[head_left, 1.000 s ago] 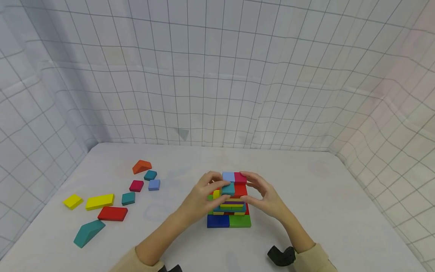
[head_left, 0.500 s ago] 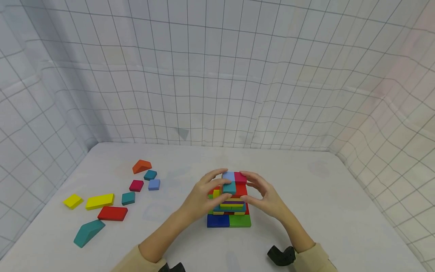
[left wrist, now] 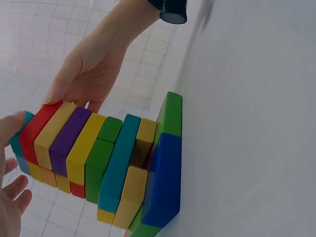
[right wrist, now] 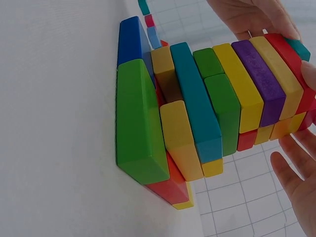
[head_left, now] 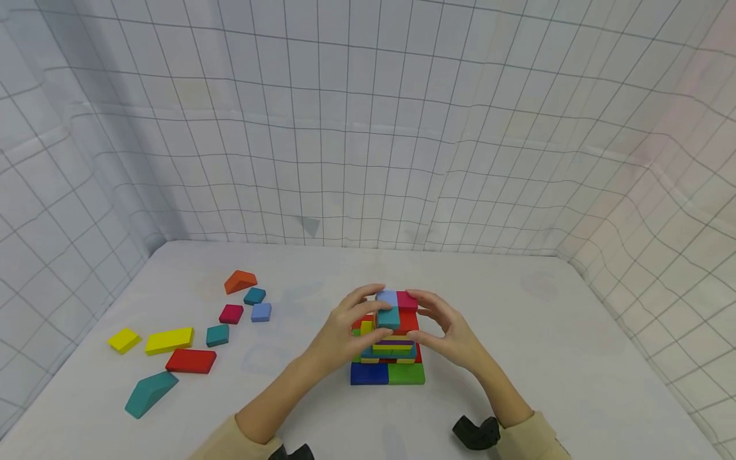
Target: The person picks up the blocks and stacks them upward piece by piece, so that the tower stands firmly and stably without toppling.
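The left hand point(head_left: 338, 332) pinches a teal block point(head_left: 388, 317) at the top of the tower, thumb at its front and forefinger on its upper side. The right hand point(head_left: 454, 333) is curved about the opposite flank, forefinger at the crimson block point(head_left: 407, 300) and thumb at the front of the red block point(head_left: 409, 321) below — apparently to brace the stack. The step in hand looks like seating the teal block and squaring it against the light blue block point(head_left: 386, 298) behind it.

The tower point(head_left: 393, 348) stands upright on the table point(head_left: 535, 345), between the two hands, on a base that shows a dark blue block point(head_left: 369, 374) and a green block point(head_left: 406, 374) in front. The red block's top is bare at the front right corner beside the teal block.

The next move seems to call for a gentle release of the left fingers, without dragging the upper layer. If that corner is to be filled, one of the small pieces well off to the left — a loose teal block point(head_left: 217, 336) or loose crimson block point(head_left: 231, 314), say — looks about right.
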### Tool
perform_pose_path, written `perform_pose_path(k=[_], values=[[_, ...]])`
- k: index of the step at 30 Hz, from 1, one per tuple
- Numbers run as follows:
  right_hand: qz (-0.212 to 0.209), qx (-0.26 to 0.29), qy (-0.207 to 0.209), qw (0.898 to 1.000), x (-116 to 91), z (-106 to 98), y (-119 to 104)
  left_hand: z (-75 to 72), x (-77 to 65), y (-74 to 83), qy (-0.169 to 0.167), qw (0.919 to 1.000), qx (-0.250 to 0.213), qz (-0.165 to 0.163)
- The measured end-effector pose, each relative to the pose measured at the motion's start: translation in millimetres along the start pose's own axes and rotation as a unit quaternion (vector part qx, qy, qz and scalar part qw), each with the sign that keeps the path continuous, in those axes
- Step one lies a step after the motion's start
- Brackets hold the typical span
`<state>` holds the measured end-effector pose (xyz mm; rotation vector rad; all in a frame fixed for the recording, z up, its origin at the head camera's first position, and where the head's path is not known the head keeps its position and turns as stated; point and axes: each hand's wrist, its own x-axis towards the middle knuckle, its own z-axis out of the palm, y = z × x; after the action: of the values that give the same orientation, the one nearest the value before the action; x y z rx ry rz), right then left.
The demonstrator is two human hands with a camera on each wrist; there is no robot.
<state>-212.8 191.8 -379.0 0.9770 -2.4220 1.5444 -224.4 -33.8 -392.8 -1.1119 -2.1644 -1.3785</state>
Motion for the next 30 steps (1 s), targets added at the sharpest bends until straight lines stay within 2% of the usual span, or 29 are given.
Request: perform_pose_path(k=[3, 5, 7, 10, 13, 16, 19, 21, 23, 25, 27, 30], values=[[0.008, 0.0, 0.003, 1.0, -0.9, 0.8, 10.2, -14.4, -3.4, -6.6, 0.011, 0.9996, 0.021, -0.016], [0.01, 0.001, 0.006, 1.0, -1.5, 1.3, 17.3, -29.4, -8.8, -17.1, 0.029, 0.998, 0.046, -0.033], [0.01, 0.007, 0.006, 1.0, -1.9, 1.6, 20.2, -47.2, -17.2, -30.4, 0.046, 0.9935, 0.086, -0.059], [0.007, 0.012, 0.006, 1.0, -2.0, 2.0, 21.8, -74.5, -34.7, -51.5, 0.054, 0.9823, 0.14, -0.112], [0.008, 0.014, 0.006, 1.0, -2.0, 1.9, 22.1, -96.5, -54.9, -67.8, 0.036, 0.9653, 0.192, -0.173], [0.009, 0.009, 0.006, 1.0, -1.9, 1.4, 18.9, -109.1, -71.7, -77.6, 0.018, 0.9438, 0.246, -0.22], [0.018, 0.007, 0.005, 1.0, -1.3, 0.9, 12.8, -113.5, -80.7, -83.7, 0.013, 0.924, 0.296, -0.241], [0.021, 0.006, 0.005, 1.0, -1.3, 0.8, 12.1, -114.1, -82.9, -86.1, 0.015, 0.9154, 0.319, -0.245], [0.021, 0.011, 0.004, 1.0, -1.5, 0.7, 16.1, -113.5, -84.0, -88.8, 0.016, 0.9126, 0.334, -0.236], [0.013, 0.015, 0.004, 1.0, -2.0, 1.0, 21.6, -112.6, -85.0, -91.0, 0.015, 0.9134, 0.34, -0.224], [0.01, 0.017, 0.004, 1.0, -2.0, 1.3, 22.7, -111.6, -85.9, -92.8, 0.006, 0.9203, 0.33, -0.21], [0.015, 0.014, 0.005, 1.0, -2.0, 1.6, 20.6, -110.2, -87.2, -95.8, -0.013, 0.9354, 0.303, -0.182]])
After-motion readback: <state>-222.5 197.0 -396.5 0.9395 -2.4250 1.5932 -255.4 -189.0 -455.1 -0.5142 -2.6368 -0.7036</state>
